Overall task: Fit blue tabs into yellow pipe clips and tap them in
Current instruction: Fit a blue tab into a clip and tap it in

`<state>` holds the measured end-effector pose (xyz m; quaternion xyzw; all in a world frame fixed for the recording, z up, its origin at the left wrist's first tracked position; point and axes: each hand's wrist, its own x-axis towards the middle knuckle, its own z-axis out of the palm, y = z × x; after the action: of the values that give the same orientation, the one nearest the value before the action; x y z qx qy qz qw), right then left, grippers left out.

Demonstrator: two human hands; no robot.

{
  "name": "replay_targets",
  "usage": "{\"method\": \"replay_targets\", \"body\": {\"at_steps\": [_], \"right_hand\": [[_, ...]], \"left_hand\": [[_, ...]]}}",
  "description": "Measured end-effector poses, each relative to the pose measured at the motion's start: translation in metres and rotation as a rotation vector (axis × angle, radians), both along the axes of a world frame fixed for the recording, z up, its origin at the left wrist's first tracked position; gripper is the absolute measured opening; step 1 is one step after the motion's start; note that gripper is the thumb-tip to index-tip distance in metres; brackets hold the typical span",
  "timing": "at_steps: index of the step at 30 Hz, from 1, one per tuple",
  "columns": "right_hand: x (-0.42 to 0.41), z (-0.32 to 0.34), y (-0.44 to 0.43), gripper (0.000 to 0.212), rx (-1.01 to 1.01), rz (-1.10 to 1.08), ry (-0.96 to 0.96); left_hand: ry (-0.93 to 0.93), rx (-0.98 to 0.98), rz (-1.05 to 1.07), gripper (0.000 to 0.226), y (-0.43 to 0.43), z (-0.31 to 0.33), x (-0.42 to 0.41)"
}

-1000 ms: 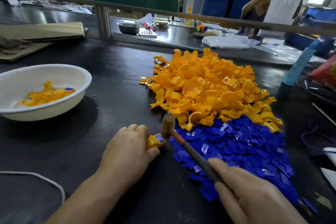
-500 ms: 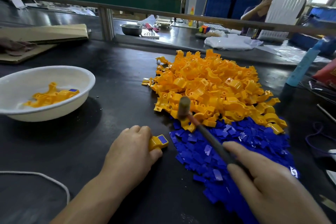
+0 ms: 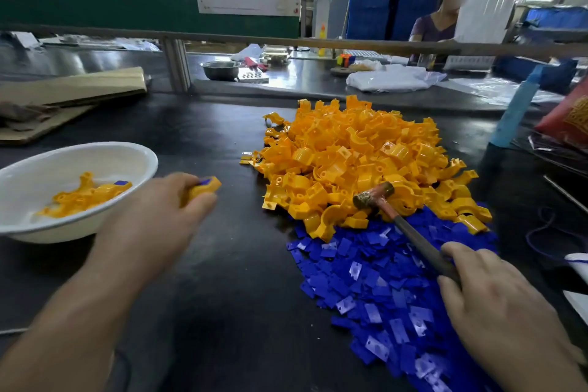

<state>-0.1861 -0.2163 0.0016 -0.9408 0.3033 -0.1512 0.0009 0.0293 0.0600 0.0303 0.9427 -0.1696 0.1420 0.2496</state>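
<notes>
Clip (image 3: 208, 188), blue tab (image 3: 205, 182) uppermost — between left fingers (image 3: 183, 180), near white bowl (image 3: 140, 149)

One wide-angle camera, worn on the person's head, faces forward and down across the dark matte table (image 3: 229, 296). The left hand (image 3: 152, 219) and right hand (image 3: 496, 305) lie close beneath it, low in frame.

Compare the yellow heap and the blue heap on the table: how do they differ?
The yellow clips are chunky and curved; the blue tabs are small and flat. The yellow clips mound high; the blue tabs spread low. The clips lie farther off, the tabs nearer. Both lie loose on the dark table, edges meeting.
</notes>
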Motion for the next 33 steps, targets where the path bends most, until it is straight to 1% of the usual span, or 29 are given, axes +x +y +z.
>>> {"method": "replay_targets", "body": {"at_steps": [1,2,3,5,6,7,8,9,10,11,12,13,14,16,17,19,20,21,23,24,26,27,28,29,31,33], "right_hand": [[0.000,0.004,0.003,0.041,-0.033,-0.005,0.040],[0.000,0.007,0.006,0.041,-0.059,0.006,0.085],[-0.001,0.007,0.007,0.039,-0.072,0.027,0.086],[-0.007,0.016,0.018,0.031,-0.035,0.228,-0.092],[-0.009,0.027,0.027,0.030,0.021,0.334,-0.031],[-0.010,0.030,0.035,0.042,0.087,0.454,0.049],[-0.009,0.028,0.043,0.052,0.174,0.535,0.180],[-0.004,0.023,0.051,0.048,0.242,0.563,0.336],[0.001,0.013,0.059,0.041,0.283,0.586,0.500],[0.005,0.006,0.070,0.041,0.279,0.650,0.645],[0.008,-0.002,0.077,0.042,0.234,0.719,0.713],[0.009,-0.009,0.079,0.042,0.193,0.742,0.742],[0.011,-0.013,0.081,0.041,0.176,0.726,0.704],[0.011,-0.016,0.077,0.035,0.202,0.694,0.592],[0.012,-0.015,0.074,0.033,0.167,0.689,0.550],[0.012,-0.014,0.068,0.023,-0.010,0.702,0.448],[0.011,-0.016,0.066,0.018,-0.066,0.686,0.401],[0.011,-0.014,0.066,0.017,-0.126,0.681,0.380],[0.017,-0.014,0.063,0.025,-0.160,0.679,0.288],[0.022,-0.013,0.060,0.029,-0.162,0.662,0.251],[0.035,-0.004,0.058,0.044,-0.127,0.580,0.271],[0.041,0.003,0.059,0.051,-0.115,0.556,0.268],[0.045,0.004,0.056,0.052,-0.089,0.532,0.206],[0.049,0.000,0.053,0.049,-0.082,0.507,0.203],[0.056,-0.001,0.054,0.037,-0.082,0.501,0.325],[0.060,-0.003,0.056,0.024,-0.071,0.513,0.336]], "left_hand": [[-0.066,-0.017,0.091,0.039,0.012,0.006,0.018],[-0.093,-0.010,0.170,0.046,0.023,0.009,0.037],[-0.088,0.014,0.233,0.053,0.034,0.012,0.056],[-0.046,0.089,0.340,0.065,0.053,0.011,0.086],[-0.023,0.135,0.378,0.068,0.061,0.008,0.098],[0.005,0.195,0.399,0.068,0.067,0.005,0.106],[0.022,0.261,0.397,0.066,0.071,0.000,0.113],[0.038,0.315,0.394,0.064,0.072,-0.002,0.115],[0.046,0.320,0.400,0.063,0.071,-0.004,0.115],[0.042,0.276,0.422,0.063,0.067,-0.006,0.113],[0.027,0.221,0.458,0.062,0.062,-0.005,0.109],[-0.010,0.183,0.473,0.060,0.054,-0.003,0.101],[-0.086,0.179,0.452,0.056,0.044,0.000,0.089],[-0.216,0.168,0.279,0.048,0.019,0.000,0.064],[-0.200,0.151,0.156,0.046,0.005,-0.002,0.052],[-0.032,0.132,-0.056,0.049,-0.026,-0.012,0.033],[0.057,0.139,-0.130,0.052,-0.040,-0.019,0.028],[0.122,0.152,-0.190,0.055,-0.054,-0.027,0.023],[0.167,0.146,-0.277,0.062,-0.076,-0.042,0.020],[0.172,0.138,-0.304,0.065,-0.085,-0.047,0.020],[0.176,0.181,-0.318,0.068,-0.098,-0.056,0.021],[0.162,0.226,-0.310,0.065,-0.103,-0.059,0.022],[0.138,0.267,-0.293,0.059,-0.105,-0.062,0.021],[0.110,0.281,-0.269,0.050,-0.106,-0.063,0.020],[0.072,0.239,-0.220,0.033,-0.103,-0.063,0.016],[0.055,0.201,-0.212,0.024,-0.098,-0.062,0.011]]}}
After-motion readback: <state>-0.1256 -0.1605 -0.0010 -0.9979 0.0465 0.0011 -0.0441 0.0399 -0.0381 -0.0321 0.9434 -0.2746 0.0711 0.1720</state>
